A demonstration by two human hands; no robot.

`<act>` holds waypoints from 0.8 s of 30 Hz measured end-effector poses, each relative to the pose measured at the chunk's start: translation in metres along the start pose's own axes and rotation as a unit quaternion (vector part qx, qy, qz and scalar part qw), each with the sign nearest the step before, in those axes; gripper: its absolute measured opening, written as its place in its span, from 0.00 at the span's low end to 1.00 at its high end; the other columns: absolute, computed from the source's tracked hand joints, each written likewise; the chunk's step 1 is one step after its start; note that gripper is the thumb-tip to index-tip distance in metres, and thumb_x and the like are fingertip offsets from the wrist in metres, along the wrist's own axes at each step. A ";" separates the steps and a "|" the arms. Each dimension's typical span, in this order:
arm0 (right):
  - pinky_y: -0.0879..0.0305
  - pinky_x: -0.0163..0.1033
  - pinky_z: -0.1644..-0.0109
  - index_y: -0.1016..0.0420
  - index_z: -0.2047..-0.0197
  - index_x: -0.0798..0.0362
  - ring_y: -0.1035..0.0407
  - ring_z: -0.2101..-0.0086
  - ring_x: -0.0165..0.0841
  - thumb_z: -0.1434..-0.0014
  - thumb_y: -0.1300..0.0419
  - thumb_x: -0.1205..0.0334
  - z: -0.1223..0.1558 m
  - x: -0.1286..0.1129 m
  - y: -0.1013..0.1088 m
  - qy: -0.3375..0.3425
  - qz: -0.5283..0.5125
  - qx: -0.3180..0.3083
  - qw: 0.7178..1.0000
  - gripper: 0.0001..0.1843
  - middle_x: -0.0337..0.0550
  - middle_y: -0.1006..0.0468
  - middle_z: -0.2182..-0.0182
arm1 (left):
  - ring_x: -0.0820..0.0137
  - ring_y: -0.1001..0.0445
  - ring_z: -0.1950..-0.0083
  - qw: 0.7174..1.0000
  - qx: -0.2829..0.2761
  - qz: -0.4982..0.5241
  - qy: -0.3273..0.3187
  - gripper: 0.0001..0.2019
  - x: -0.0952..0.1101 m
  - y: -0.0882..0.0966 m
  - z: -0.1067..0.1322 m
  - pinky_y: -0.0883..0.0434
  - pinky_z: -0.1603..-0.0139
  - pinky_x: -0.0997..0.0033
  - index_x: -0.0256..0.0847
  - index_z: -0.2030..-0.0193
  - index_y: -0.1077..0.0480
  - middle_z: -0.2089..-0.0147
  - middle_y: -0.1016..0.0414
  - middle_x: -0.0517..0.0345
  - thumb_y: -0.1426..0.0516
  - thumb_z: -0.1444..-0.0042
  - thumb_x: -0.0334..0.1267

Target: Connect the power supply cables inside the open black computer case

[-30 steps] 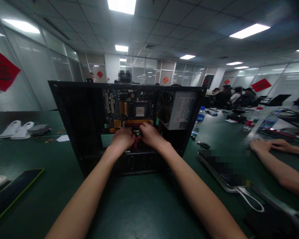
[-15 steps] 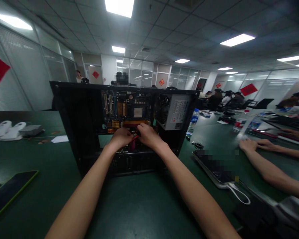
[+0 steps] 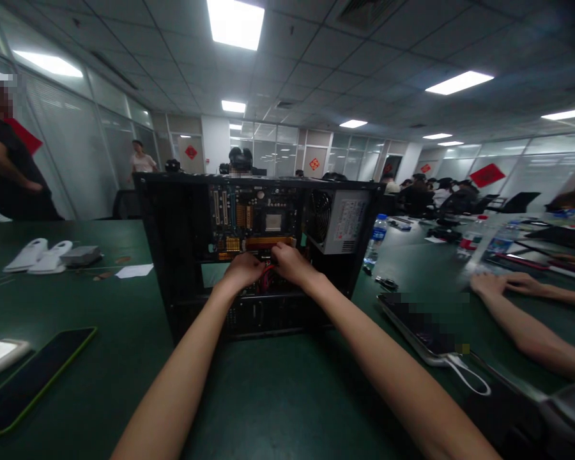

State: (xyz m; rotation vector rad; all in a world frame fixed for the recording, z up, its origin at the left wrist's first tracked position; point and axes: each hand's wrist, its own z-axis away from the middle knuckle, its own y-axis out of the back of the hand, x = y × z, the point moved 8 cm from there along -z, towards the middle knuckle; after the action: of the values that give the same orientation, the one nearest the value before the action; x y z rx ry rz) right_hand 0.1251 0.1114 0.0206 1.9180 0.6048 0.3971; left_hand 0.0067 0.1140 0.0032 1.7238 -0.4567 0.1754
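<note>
A black computer case (image 3: 159, 255) stands open on the green table, its inside facing me. Within it are a motherboard (image 3: 256, 214) and, at the upper right, a power supply (image 3: 347, 223) beside a round fan (image 3: 320, 211). Both of my hands reach into the lower middle, below the orange memory slots (image 3: 268, 243). My left hand (image 3: 242, 271) has its fingers closed at red cables (image 3: 267, 276). Close beside it, my right hand (image 3: 293, 265) is closed on the same cables. The fingertips partly hide what they pinch.
To the right lie a phone (image 3: 419, 329) with a white cable, a water bottle (image 3: 377, 236) and another person's hands (image 3: 489, 284). On the left are white shoes (image 3: 41, 255), a grey box (image 3: 81, 255), a green-edged phone (image 3: 36, 377) and a whitish device (image 3: 2, 354).
My view has shifted, so the scene sits slightly lower and further right. Both hands stay at the cables inside the case. A standing person now shows at the far left.
</note>
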 end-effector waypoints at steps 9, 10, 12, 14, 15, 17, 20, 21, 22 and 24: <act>0.31 0.40 0.53 0.29 0.50 0.58 0.26 0.53 0.40 0.37 0.44 0.73 0.001 -0.007 0.002 -0.012 0.028 -0.009 1.000 0.12 0.53 0.27 0.48 | 0.63 0.20 0.61 1.000 0.003 -0.016 -0.008 0.19 0.000 0.002 0.001 0.36 0.65 0.70 0.42 0.70 0.19 0.66 0.17 0.50 0.48 0.36 0.44; 0.31 0.40 0.54 0.29 0.49 0.58 0.25 0.53 0.41 0.36 0.45 0.73 0.002 -0.007 0.002 -0.010 0.032 -0.011 0.999 0.12 0.54 0.27 0.48 | 0.62 0.20 0.61 1.000 0.003 -0.016 -0.008 0.18 0.000 0.003 0.001 0.35 0.65 0.70 0.42 0.69 0.19 0.65 0.17 0.50 0.48 0.36 0.44; 0.30 0.41 0.54 0.29 0.49 0.58 0.26 0.53 0.42 0.36 0.45 0.73 0.002 -0.009 0.003 -0.005 0.040 -0.010 0.999 0.12 0.54 0.27 0.49 | 0.62 0.20 0.60 1.000 0.005 -0.014 -0.008 0.18 0.001 0.004 0.002 0.35 0.64 0.70 0.42 0.68 0.18 0.65 0.17 0.49 0.47 0.36 0.44; 0.30 0.41 0.53 0.29 0.50 0.58 0.26 0.52 0.42 0.36 0.45 0.72 0.002 -0.010 0.004 -0.004 0.046 -0.007 0.999 0.12 0.54 0.26 0.49 | 0.62 0.19 0.60 1.000 0.005 -0.014 -0.009 0.18 0.001 0.004 0.003 0.35 0.63 0.69 0.42 0.68 0.18 0.65 0.17 0.48 0.48 0.36 0.44; 0.30 0.42 0.52 0.29 0.49 0.58 0.26 0.52 0.42 0.35 0.46 0.72 0.001 -0.011 0.004 -0.004 0.048 -0.008 0.999 0.12 0.55 0.26 0.49 | 0.61 0.19 0.60 1.000 0.004 -0.013 -0.010 0.19 0.002 0.004 0.003 0.34 0.63 0.69 0.41 0.69 0.18 0.65 0.17 0.48 0.48 0.36 0.44; 0.30 0.42 0.52 0.29 0.49 0.58 0.26 0.52 0.43 0.35 0.45 0.72 0.001 -0.011 0.004 -0.005 0.050 -0.013 0.999 0.12 0.55 0.27 0.48 | 0.61 0.19 0.60 1.000 0.003 -0.012 -0.011 0.19 0.001 0.003 0.003 0.34 0.63 0.69 0.41 0.69 0.18 0.65 0.17 0.48 0.48 0.36 0.44; 0.29 0.41 0.53 0.28 0.49 0.59 0.26 0.51 0.43 0.36 0.45 0.73 0.001 -0.013 0.004 -0.002 0.051 -0.015 0.999 0.13 0.55 0.26 0.48 | 0.61 0.20 0.61 1.000 0.005 -0.009 -0.006 0.19 -0.001 0.002 0.002 0.34 0.63 0.68 0.41 0.68 0.18 0.65 0.17 0.48 0.48 0.36 0.44; 0.29 0.41 0.53 0.28 0.49 0.59 0.26 0.51 0.43 0.36 0.46 0.73 0.001 -0.013 0.004 0.000 0.051 -0.015 0.999 0.13 0.55 0.26 0.49 | 0.61 0.20 0.61 1.000 0.006 -0.008 -0.005 0.19 -0.002 0.001 0.002 0.34 0.63 0.68 0.41 0.68 0.18 0.65 0.17 0.48 0.48 0.36 0.43; 0.29 0.41 0.53 0.28 0.49 0.59 0.26 0.51 0.43 0.36 0.46 0.74 0.001 -0.013 0.004 0.002 0.051 -0.014 0.999 0.13 0.55 0.26 0.49 | 0.61 0.20 0.61 1.000 0.008 -0.008 -0.005 0.18 -0.002 0.001 0.002 0.34 0.63 0.68 0.41 0.68 0.18 0.65 0.17 0.48 0.48 0.36 0.43; 0.29 0.41 0.54 0.28 0.48 0.59 0.25 0.51 0.43 0.36 0.47 0.75 0.001 -0.014 0.004 0.006 0.054 -0.017 0.998 0.14 0.56 0.26 0.48 | 0.61 0.20 0.61 1.000 0.012 -0.008 -0.009 0.18 -0.002 0.002 0.003 0.34 0.63 0.68 0.41 0.68 0.18 0.65 0.17 0.49 0.48 0.36 0.43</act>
State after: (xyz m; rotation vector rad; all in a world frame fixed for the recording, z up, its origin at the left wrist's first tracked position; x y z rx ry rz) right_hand 0.1155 0.1013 0.0238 1.9217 0.4995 0.4846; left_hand 0.0042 0.1113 0.0037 1.7527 -0.4547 0.1548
